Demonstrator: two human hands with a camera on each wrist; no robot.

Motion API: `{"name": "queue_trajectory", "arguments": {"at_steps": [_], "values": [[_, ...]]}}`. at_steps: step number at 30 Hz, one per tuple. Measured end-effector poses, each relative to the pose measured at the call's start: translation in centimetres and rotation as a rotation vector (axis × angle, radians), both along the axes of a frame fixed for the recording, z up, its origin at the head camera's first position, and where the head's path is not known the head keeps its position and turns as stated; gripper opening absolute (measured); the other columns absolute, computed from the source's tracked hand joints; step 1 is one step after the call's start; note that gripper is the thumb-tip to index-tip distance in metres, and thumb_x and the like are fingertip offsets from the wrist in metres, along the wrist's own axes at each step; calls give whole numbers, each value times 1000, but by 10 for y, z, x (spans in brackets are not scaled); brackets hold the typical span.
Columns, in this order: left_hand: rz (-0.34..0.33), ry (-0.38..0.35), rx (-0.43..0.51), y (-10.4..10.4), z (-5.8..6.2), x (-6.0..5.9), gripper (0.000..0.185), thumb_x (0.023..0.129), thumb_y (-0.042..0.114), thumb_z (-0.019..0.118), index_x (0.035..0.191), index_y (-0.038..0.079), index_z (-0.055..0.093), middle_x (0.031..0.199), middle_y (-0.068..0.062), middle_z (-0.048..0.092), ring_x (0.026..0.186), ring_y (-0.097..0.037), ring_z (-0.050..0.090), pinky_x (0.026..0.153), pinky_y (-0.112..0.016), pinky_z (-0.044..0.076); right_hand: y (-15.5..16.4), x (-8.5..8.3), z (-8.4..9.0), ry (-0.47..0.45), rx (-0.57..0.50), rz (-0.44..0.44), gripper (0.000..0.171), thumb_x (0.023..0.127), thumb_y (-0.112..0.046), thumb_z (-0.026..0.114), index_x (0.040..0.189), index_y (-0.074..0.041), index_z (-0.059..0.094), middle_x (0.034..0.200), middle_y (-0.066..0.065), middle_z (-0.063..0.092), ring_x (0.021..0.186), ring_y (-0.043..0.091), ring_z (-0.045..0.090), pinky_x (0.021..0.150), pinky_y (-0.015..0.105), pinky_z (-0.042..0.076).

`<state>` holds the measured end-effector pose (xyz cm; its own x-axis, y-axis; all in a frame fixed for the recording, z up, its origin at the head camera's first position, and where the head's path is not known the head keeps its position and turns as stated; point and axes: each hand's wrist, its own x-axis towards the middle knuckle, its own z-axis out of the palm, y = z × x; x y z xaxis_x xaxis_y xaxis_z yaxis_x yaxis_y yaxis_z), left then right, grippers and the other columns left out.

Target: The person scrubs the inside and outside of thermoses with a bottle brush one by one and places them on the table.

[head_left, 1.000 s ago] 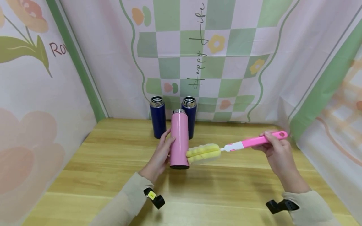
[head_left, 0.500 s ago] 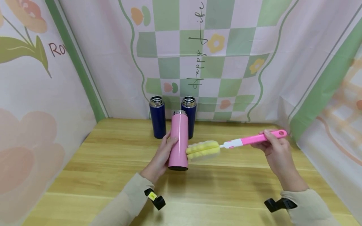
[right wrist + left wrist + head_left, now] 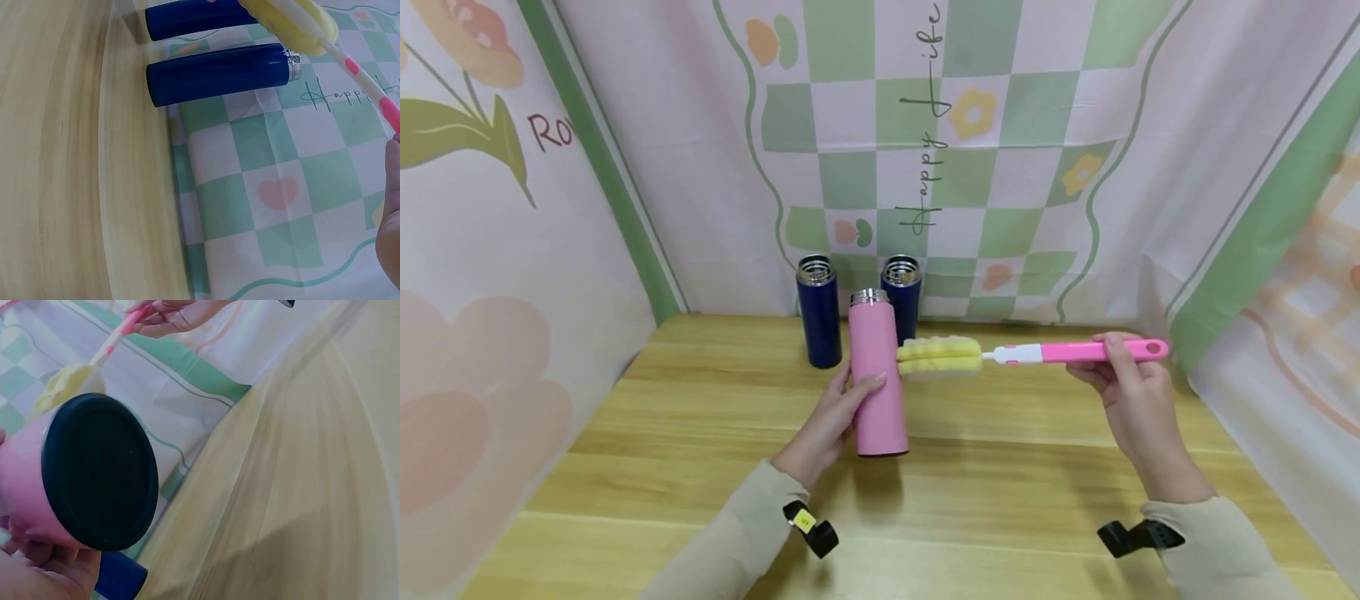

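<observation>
My left hand [image 3: 829, 421] grips a pink thermos bottle [image 3: 877, 392] around its lower body, lifted above the table and slightly tilted. Its metal mouth points up and away, with no lid on it; the black base [image 3: 103, 472] faces the left wrist camera. In my right hand [image 3: 1135, 400] is the pink handle of a bottle brush [image 3: 1037, 353], pinched between thumb and fingers. The brush lies level, its yellow sponge head [image 3: 940, 354] at the right side of the pink bottle. Whether sponge and bottle wall touch, I cannot tell.
Two dark blue thermos bottles stand lidless at the back of the wooden table [image 3: 700, 467]: the left one [image 3: 820, 321], and the right one [image 3: 904, 304], partly hidden by the pink bottle. A patterned curtain [image 3: 1000, 208] hangs behind and along both sides.
The brush has risen along the bottle's side and turned from slanted to level. The pink bottle's tilt has shifted, its base swinging slightly right. Both hands keep their holds.
</observation>
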<state>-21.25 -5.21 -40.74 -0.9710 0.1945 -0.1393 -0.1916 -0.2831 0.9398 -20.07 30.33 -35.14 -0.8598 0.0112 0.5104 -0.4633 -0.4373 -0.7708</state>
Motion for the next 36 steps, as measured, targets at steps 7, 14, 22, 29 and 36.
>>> {"name": "queue_trajectory", "arguments": {"at_steps": [7, 14, 22, 29, 36], "values": [[-47, 17, -29, -4, 1, 0, 72, 91, 35, 70, 154, 20, 39, 135, -14, 55, 114, -28, 58, 97, -45, 47, -3, -3, 0, -10, -27, -49, 19, 106, -7, 46, 109, 9, 55, 102, 18, 65, 92, 23, 71, 86, 33, 51], [-60, 6, -51, -6, 2, 2, 70, 92, 36, 70, 153, 17, 41, 133, -15, 56, 113, -28, 59, 96, -45, 48, -4, -2, 1, -12, -58, -54, 20, 105, -7, 47, 110, 12, 51, 103, 19, 65, 93, 24, 70, 87, 33, 51], [-46, 39, -73, -9, 4, 0, 67, 95, 33, 65, 153, 10, 40, 141, -16, 51, 121, -29, 54, 98, -47, 46, 0, 0, 2, -2, -86, -3, 18, 106, -4, 44, 107, 10, 55, 101, 20, 66, 92, 25, 71, 86, 34, 52], [-27, 61, -23, -8, 5, -5, 67, 94, 28, 64, 153, 9, 38, 138, -18, 46, 122, -31, 53, 95, -48, 50, 1, 4, 2, 17, -103, 55, 22, 106, 0, 41, 105, 13, 58, 94, 20, 67, 84, 27, 72, 79, 35, 56], [20, 76, -40, -11, 14, -9, 67, 95, 29, 64, 153, 9, 36, 138, -18, 48, 122, -30, 52, 94, -47, 50, 5, 8, 0, 16, -36, 59, 22, 107, 0, 39, 103, 12, 57, 92, 19, 67, 84, 27, 72, 76, 33, 57]]}}
